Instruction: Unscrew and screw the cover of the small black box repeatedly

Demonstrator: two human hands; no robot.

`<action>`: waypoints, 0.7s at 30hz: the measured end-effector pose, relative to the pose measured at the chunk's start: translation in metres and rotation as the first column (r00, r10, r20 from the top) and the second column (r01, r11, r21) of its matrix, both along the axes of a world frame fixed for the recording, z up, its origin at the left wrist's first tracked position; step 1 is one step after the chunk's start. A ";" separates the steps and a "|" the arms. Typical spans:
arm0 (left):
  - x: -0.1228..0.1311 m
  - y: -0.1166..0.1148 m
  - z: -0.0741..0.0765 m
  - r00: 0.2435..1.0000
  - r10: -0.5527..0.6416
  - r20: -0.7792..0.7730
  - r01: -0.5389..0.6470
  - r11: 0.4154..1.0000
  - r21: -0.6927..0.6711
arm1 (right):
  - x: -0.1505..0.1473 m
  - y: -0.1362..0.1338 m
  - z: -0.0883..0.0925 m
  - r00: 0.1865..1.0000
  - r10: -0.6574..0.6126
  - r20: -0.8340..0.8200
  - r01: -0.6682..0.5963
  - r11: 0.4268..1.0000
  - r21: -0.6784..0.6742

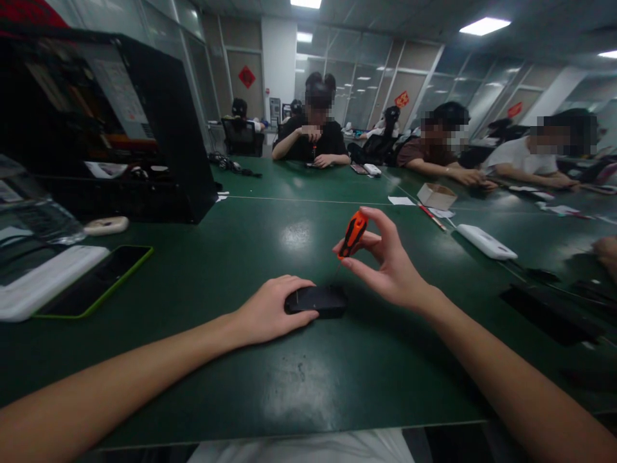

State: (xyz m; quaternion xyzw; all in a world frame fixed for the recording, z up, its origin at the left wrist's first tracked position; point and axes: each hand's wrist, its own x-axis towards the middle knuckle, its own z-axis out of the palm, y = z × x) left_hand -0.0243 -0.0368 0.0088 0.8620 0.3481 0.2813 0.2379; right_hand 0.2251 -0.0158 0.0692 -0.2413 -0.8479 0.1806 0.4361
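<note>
My left hand lies on the green table with its fingers closed around the left end of a small black device, holding it flat. My right hand pinches a small screwdriver with an orange and black handle between thumb and fingers. The screwdriver stands nearly upright, tilted a little, and its thin shaft points down at the black device's top.
A green-edged phone and a white keyboard-like slab lie at the left, by a black machine. A white power bank and a small cardboard box sit at the right. Several people work at the table's far side.
</note>
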 end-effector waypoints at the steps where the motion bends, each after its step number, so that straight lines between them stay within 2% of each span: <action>1: 0.000 0.000 0.000 1.000 0.002 0.002 -0.002 1.000 0.007 | 0.000 -0.001 0.001 1.000 0.014 0.003 -0.014 1.000 0.002; 8: 0.001 -0.002 0.002 1.000 0.004 -0.003 -0.004 1.000 -0.006 | -0.001 0.001 -0.007 1.000 0.004 -0.022 -0.003 0.999 0.036; 21: 0.002 -0.002 0.001 1.000 0.011 0.009 -0.011 1.000 -0.008 | -0.002 0.003 -0.012 0.999 0.019 -0.040 -0.022 0.998 -0.063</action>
